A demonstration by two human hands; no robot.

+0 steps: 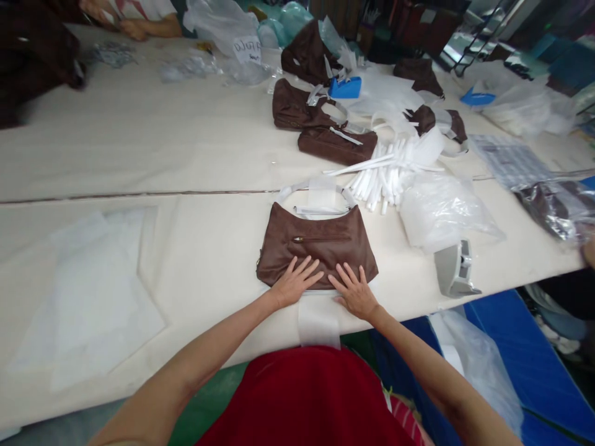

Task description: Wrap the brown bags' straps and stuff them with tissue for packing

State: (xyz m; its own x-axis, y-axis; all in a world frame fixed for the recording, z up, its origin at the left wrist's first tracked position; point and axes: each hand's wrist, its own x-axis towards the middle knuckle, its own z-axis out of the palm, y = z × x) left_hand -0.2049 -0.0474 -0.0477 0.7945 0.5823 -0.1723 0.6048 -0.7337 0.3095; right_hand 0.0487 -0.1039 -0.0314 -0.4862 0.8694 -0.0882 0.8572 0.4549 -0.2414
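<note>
1. A brown shoulder bag (325,254) lies on the cream tabletop (209,248), near the front edge, before the person in red (307,396).
2. The left hand (296,283) rests open on the bag's lower part, fingers spread.
3. The right hand (357,292) lies just beside it, also open, fingers fanned on the brown leather-like surface.
4. A white strip (318,323) shows between the bag and the table edge.
5. Beyond, on my right, white sticks (372,186) lie heaped beside a clear plastic bag (444,214).
</note>
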